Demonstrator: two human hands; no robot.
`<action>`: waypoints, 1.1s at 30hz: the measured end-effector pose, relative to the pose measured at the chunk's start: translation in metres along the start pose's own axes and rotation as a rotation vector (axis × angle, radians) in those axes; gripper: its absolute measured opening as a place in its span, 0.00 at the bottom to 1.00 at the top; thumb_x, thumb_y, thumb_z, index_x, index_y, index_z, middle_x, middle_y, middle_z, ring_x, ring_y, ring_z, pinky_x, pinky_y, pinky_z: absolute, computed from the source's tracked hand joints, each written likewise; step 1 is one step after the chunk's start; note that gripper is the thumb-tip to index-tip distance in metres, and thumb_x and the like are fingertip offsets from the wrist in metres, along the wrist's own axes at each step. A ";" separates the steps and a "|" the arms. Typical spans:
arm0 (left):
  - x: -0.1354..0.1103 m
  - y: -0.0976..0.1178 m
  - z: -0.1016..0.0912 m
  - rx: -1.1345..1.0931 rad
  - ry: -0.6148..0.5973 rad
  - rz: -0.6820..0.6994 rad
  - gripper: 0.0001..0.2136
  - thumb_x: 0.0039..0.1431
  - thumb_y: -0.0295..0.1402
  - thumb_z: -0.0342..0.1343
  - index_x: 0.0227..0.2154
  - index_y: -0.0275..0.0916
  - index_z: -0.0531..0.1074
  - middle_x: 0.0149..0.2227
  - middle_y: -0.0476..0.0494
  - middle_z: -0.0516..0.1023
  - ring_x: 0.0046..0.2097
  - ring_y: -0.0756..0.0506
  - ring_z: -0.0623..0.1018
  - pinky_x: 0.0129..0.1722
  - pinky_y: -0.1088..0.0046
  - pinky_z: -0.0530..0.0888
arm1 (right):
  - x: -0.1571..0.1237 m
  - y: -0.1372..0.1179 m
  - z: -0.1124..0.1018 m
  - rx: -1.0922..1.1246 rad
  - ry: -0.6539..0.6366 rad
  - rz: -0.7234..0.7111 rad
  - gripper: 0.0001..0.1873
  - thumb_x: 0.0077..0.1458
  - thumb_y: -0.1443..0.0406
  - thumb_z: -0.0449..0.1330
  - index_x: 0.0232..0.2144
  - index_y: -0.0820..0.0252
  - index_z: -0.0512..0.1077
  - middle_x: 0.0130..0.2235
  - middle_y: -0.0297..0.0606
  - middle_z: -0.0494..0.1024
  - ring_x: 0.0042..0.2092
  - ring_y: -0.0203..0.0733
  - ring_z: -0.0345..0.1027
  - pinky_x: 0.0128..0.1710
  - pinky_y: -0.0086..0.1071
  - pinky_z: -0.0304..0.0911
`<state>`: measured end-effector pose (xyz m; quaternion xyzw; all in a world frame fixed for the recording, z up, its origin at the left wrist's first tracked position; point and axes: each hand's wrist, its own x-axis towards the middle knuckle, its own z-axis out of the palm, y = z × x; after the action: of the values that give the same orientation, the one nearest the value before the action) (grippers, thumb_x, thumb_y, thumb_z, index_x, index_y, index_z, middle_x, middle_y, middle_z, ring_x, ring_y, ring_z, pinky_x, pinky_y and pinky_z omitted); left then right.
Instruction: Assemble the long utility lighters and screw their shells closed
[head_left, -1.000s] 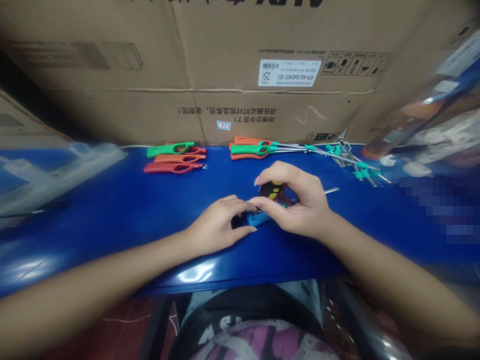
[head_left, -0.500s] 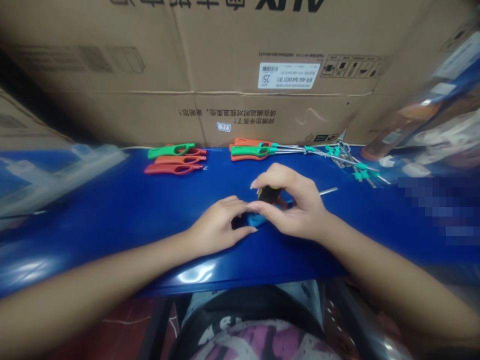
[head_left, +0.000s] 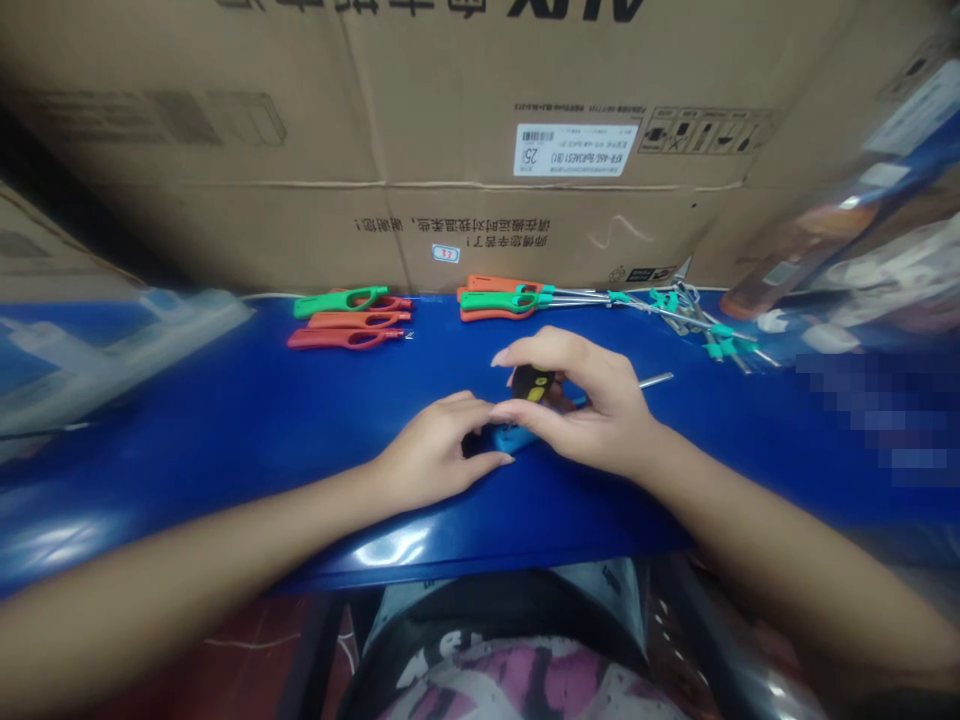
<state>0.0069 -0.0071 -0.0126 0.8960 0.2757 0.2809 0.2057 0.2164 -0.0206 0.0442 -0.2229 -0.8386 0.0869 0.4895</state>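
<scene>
On the blue table, my left hand (head_left: 442, 447) is closed around the handle end of a blue long-nosed gas lighter (head_left: 516, 438), pressing it to the surface. The lighter's metal tube (head_left: 657, 381) sticks out to the right, beyond my other hand. Above the lighter, my right hand (head_left: 589, 400) grips the black and yellow handle of a screwdriver (head_left: 534, 384), held upright between thumb and fingers. Its tip is hidden by my thumb and the lighter, so I cannot tell what it touches.
Red, orange and green lighter handles (head_left: 349, 320) lie at the back left. Lighters with metal tubes (head_left: 499, 300) lie at the back middle. Loose tubes with teal parts (head_left: 705, 325) are piled behind right. A cardboard box (head_left: 300, 230) stands behind; a clear plastic container (head_left: 127, 350) is at left.
The screwdriver handle has turned between my right fingers; its yellow markings now face me. My left hand and the lighter stay in place.
</scene>
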 end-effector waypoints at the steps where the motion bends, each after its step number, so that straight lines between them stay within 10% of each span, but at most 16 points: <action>1: 0.000 0.000 0.000 -0.002 -0.003 -0.004 0.14 0.60 0.36 0.66 0.47 0.39 0.75 0.34 0.47 0.78 0.36 0.45 0.76 0.39 0.67 0.74 | 0.000 0.000 -0.001 -0.016 -0.001 0.004 0.16 0.61 0.64 0.64 0.52 0.56 0.72 0.46 0.40 0.81 0.44 0.43 0.77 0.47 0.37 0.75; 6: 0.001 0.003 -0.002 -0.023 -0.024 -0.023 0.15 0.60 0.36 0.66 0.49 0.39 0.76 0.38 0.45 0.80 0.38 0.46 0.77 0.42 0.67 0.75 | 0.000 -0.001 -0.008 0.116 -0.117 0.146 0.23 0.69 0.67 0.50 0.64 0.57 0.62 0.52 0.44 0.77 0.50 0.43 0.76 0.47 0.38 0.75; 15: 0.000 0.001 0.001 -0.031 -0.009 -0.020 0.15 0.59 0.37 0.67 0.48 0.41 0.75 0.41 0.45 0.81 0.41 0.44 0.78 0.45 0.65 0.75 | 0.002 0.004 -0.008 -0.026 -0.020 0.075 0.15 0.60 0.64 0.65 0.50 0.55 0.75 0.45 0.40 0.81 0.33 0.37 0.72 0.28 0.31 0.69; 27: 0.001 -0.001 0.002 -0.008 0.000 0.004 0.15 0.60 0.37 0.66 0.49 0.41 0.75 0.39 0.45 0.81 0.40 0.44 0.78 0.43 0.65 0.76 | -0.002 0.002 -0.004 -0.205 0.069 -0.016 0.15 0.57 0.58 0.69 0.45 0.55 0.75 0.37 0.36 0.81 0.34 0.39 0.74 0.36 0.33 0.73; 33: 0.003 0.000 -0.012 0.028 -0.071 -0.080 0.20 0.58 0.31 0.62 0.54 0.41 0.73 0.49 0.43 0.80 0.46 0.42 0.77 0.49 0.62 0.75 | 0.007 0.014 -0.018 -0.188 0.376 0.179 0.13 0.57 0.56 0.67 0.37 0.54 0.69 0.34 0.33 0.74 0.28 0.35 0.65 0.25 0.30 0.62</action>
<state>0.0013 -0.0029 -0.0019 0.8963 0.3079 0.2368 0.2139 0.2330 -0.0061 0.0539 -0.3532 -0.7138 0.0082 0.6047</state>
